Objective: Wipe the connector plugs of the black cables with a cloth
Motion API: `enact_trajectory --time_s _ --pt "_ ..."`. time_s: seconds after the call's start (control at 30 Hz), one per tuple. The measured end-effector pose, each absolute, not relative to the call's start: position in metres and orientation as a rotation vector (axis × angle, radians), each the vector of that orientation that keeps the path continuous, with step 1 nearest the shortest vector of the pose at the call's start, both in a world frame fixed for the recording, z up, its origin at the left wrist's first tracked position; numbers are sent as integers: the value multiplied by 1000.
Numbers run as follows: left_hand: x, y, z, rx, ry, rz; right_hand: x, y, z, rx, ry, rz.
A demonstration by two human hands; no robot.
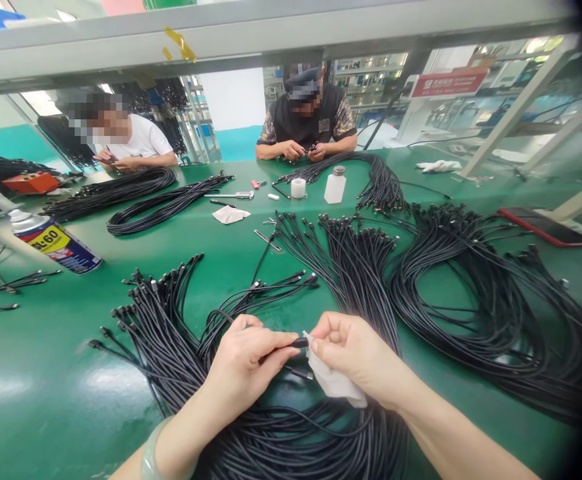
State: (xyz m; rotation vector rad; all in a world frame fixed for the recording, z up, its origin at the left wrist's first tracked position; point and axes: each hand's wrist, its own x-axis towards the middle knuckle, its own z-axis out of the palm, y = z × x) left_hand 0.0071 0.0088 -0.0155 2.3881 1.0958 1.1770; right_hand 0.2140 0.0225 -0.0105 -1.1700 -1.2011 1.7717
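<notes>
My left hand (251,360) pinches a black cable by its connector (299,343), which points to the right. Between the thumb and fingers of my right hand (345,343) is a white cloth (333,381), its upper edge against the connector's tip and the rest hanging down. Whether the cloth covers the metal plug cannot be seen. Another cable end (303,373) lies just beneath my hands. A large bundle of black cables (311,443) loops below my wrists, with connector ends fanned out on the left (161,313) and at upper right (355,247).
More coiled cables (451,320) lie on the right, near a red-edged phone (545,227). A spray can (55,241) stands at left. Farther back are a white bottle (335,187), a tape roll (298,189) and a folded cloth (231,214). Two people sit across the green table (31,413).
</notes>
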Motion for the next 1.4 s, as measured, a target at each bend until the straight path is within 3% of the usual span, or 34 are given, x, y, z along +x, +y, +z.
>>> enact_trajectory --time_s 0.5,0.63,0.87,1.4 --pt "6 5 -10 2091 1239 1111 218 23 -4 -1050 -1175 1870" --pt "7 5 -9 2151 1237 1093 216 18 -3 -1033 -1462 1718" --pt "10 5 -10 2219 1220 1135 210 16 -5 -1122 -1965 1115" --pt "8 4 -12 2162 1230 1179 213 14 -6 -1083 -1889 1120"
